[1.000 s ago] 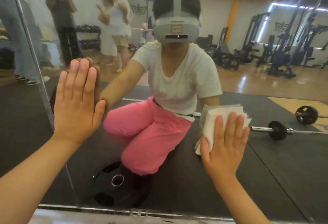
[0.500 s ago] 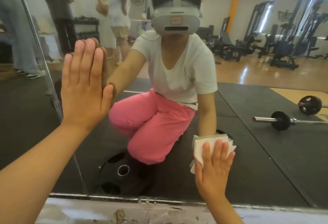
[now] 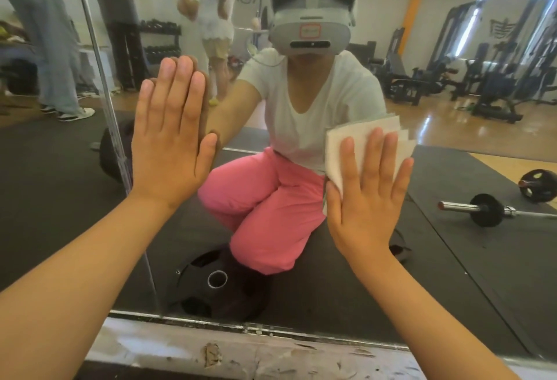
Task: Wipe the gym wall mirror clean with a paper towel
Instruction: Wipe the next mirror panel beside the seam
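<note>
The wall mirror point(image 3: 391, 274) fills almost the whole head view. My right hand point(image 3: 366, 196) lies flat with straight, spread fingers and presses a folded white paper towel point(image 3: 361, 137) against the glass at centre right. The towel's upper part sticks out above my fingertips. My left hand point(image 3: 171, 135) is flat on the glass at the left, fingers straight and together, holding nothing. Its reflection meets it palm to palm.
A vertical seam point(image 3: 111, 126) between mirror panels runs just left of my left hand. Below the glass lies a worn pale ledge point(image 3: 241, 352). The mirror reflects a crouching person, a weight plate point(image 3: 217, 283), a barbell point(image 3: 488, 209), gym machines and several standing people.
My right hand has slid the paper towel up the glass from low near the mirror's bottom edge to mid height. My left hand stays flat on the mirror in the same place.
</note>
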